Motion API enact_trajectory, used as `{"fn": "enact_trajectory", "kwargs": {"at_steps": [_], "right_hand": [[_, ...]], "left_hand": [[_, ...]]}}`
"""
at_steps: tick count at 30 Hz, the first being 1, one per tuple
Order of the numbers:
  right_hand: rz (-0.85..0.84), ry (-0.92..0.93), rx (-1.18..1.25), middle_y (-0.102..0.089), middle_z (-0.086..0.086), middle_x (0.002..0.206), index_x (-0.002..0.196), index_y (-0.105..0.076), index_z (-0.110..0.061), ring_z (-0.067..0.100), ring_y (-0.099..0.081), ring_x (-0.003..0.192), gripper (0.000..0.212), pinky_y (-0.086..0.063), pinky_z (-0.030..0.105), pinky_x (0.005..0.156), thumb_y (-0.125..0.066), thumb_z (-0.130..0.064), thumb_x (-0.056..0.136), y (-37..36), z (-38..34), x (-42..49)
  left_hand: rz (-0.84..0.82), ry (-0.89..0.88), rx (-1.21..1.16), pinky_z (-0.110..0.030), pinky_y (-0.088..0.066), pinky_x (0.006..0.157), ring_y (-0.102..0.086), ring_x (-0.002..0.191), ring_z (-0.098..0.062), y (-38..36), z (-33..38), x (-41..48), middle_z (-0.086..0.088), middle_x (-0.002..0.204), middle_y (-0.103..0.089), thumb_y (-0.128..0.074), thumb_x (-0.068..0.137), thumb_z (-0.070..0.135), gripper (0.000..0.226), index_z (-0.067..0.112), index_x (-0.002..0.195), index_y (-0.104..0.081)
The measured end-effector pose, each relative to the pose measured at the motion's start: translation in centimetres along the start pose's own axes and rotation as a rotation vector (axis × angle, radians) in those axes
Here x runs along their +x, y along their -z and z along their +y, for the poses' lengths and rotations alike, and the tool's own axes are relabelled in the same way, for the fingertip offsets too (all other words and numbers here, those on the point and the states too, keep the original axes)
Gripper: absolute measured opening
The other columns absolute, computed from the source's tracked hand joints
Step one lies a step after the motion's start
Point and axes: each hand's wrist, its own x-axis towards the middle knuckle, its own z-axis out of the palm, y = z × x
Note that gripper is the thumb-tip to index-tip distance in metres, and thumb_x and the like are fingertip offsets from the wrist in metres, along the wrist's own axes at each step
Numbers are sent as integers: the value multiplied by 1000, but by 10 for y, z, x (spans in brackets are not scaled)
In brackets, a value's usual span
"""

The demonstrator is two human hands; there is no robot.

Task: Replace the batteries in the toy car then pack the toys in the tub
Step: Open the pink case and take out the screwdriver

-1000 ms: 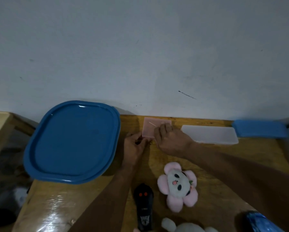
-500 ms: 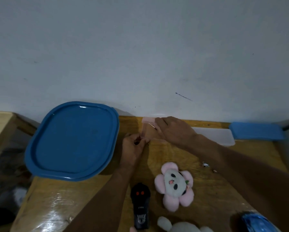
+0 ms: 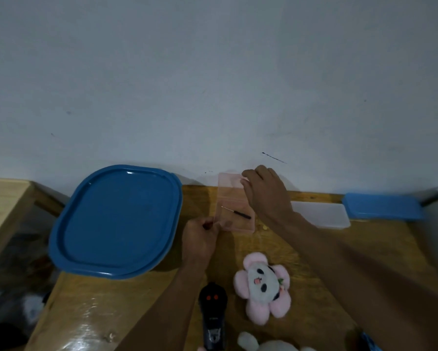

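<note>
Wooden table pushed against a pale grey-blue wall. At its left end sits a big tub closed with a blue lid. The tub reaches out past the table's left edge, and bare wood lies in front of it at the near left corner.

Just right of the tub, the left hand pinches the near left corner of a small clear pink box by the far edge. The box's lid is tipped up toward the wall, and a thin screwdriver with a black handle lies inside. The right hand holds the lid's top right corner with curled fingers.

Toward the front edge, well apart from both hands, lie a black toy with two red dots and a pink flower plush with a panda face. A white plush is cut off at the front edge. A pale emblem on the black toy is too blurred to read.

Along the far edge, right of the right hand, is a frosted white tray, then a blue lid at the far right corner. A shiny blue sliver shows at the near right; whether it is the toy car cannot be told.
</note>
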Motion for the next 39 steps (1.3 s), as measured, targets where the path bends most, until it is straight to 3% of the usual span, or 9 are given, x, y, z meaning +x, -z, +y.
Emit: {"fn": "enact_trajectory", "kwargs": {"at_steps": [8,11,15,19,22,26,33,35,39], "right_hand": [[-190,-12,95,-61,17,115,115,-61,0,33,-60,102,29,-51,40,85,-62,-3,86,-1,0,-8],[-168,32,98,-63,17,109,108,-64,0,34,-62,97,26,-53,40,81,-66,-1,82,0,2,-11],[-180,102,31,-63,16,100,94,-68,-2,35,-60,91,13,-53,41,73,-65,-7,82,3,1,-14],[-446,86,-57,-62,10,103,100,-66,-13,32,-60,93,18,-48,37,71,-54,-22,91,6,-9,-18],[-554,109,-166,-63,9,105,99,-66,-14,30,-61,94,16,-40,32,67,-52,-19,92,5,-17,-17],[-583,96,-245,-63,11,107,99,-66,-11,33,-62,95,15,-36,32,65,-54,-14,90,1,-22,-15],[-599,15,-109,-60,12,108,100,-61,-8,32,-59,97,19,-46,36,76,-55,-23,89,-3,-25,-14],[-562,-34,-46,-60,14,107,102,-60,-7,32,-58,98,20,-45,35,76,-54,-21,90,-2,-25,-16],[-469,-146,58,-66,14,98,98,-60,-7,32,-61,91,18,-45,34,71,-55,-22,89,11,-23,-20]], "left_hand": [[-5,3,-52,-13,-41,64,-61,87,-5,3,0,-7,6,97,-72,-72,82,38,31,18,106,-72],[5,-7,-86,-12,-41,61,-59,78,2,3,0,-9,10,85,-70,-73,83,35,22,20,98,-75],[3,-11,-104,-12,-43,61,-60,78,1,3,-2,-10,7,89,-73,-71,86,32,20,17,99,-75],[-6,4,-97,-12,-43,61,-61,77,-2,3,-1,-8,4,91,-73,-70,87,30,21,15,102,-74],[-8,-15,-78,-8,-39,58,-58,74,1,4,0,-8,1,94,-74,-69,88,28,22,13,103,-74],[-17,-16,-52,-5,-37,53,-57,74,1,5,0,-7,0,95,-73,-68,89,27,23,12,105,-73],[-6,-27,-55,-4,-40,51,-56,72,-1,4,-2,-4,1,94,-72,-67,89,23,21,9,104,-73],[-6,-30,-44,-4,-40,56,-58,75,-2,5,-2,-5,0,98,-73,-67,90,23,22,9,106,-73],[4,-32,59,-20,-45,74,-63,91,-12,5,-1,-7,-2,103,-72,-64,91,27,25,12,110,-70]]}}
